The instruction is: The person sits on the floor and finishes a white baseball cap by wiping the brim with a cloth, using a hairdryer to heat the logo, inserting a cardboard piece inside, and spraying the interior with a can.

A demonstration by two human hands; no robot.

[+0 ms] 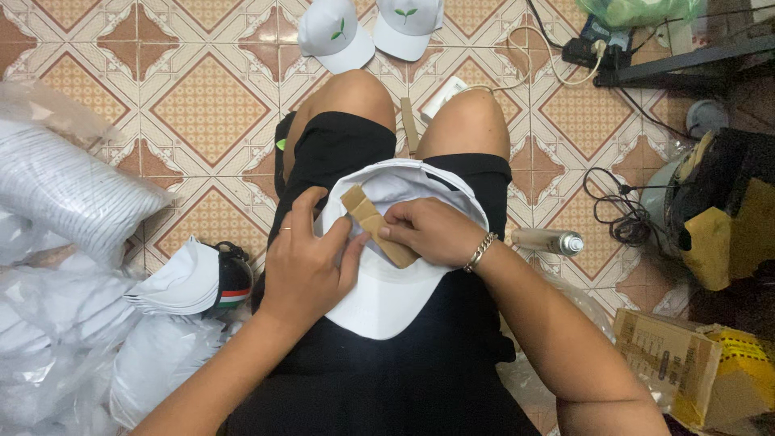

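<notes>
**White cap on the lap, cardboard strip pressed inside**

A white cap (pixel 387 299) lies upside down on the person's lap, brim toward the near side. A folded brown cardboard strip (pixel 375 222) sits in its crown, its lower end hidden under the right hand (pixel 432 230), whose fingers curl closed on it. The left hand (pixel 311 258) grips the cap's left rim, thumb inside. Left, bagged stacks of caps (pixel 73 194) are cut off by the edge. Far off, two white caps (pixel 367 28) rest on patterned floor tiles (pixel 206 105); a spray can (pixel 549 241) lies right.
</notes>
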